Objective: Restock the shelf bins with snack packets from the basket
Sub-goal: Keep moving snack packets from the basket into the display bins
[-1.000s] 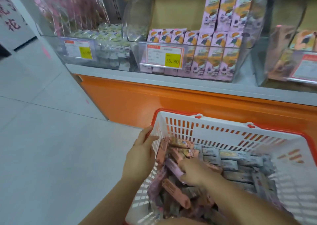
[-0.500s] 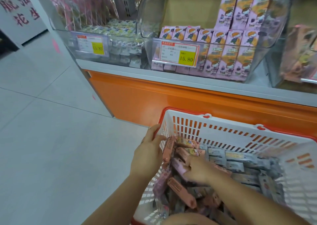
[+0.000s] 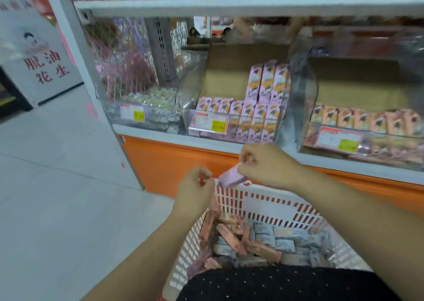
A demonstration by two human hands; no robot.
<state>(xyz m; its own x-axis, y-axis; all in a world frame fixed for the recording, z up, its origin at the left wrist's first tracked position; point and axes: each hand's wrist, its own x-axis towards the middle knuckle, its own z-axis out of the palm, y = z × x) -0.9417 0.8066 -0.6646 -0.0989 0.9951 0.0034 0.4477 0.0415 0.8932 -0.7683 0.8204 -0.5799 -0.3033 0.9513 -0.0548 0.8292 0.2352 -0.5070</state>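
Step in hand: carrying stock from basket to shelf. R hand has fingers & thumb clamped on one purple packet, held just above the far rim of the basket, below the shelf edge. L hand is beside it, fingers curled; can't tell if they pinch anything. More packets lie in the basket. Next, prob.: lift it up & fwd into the middle bin w/ matching purple boxes, clearing the front lip.
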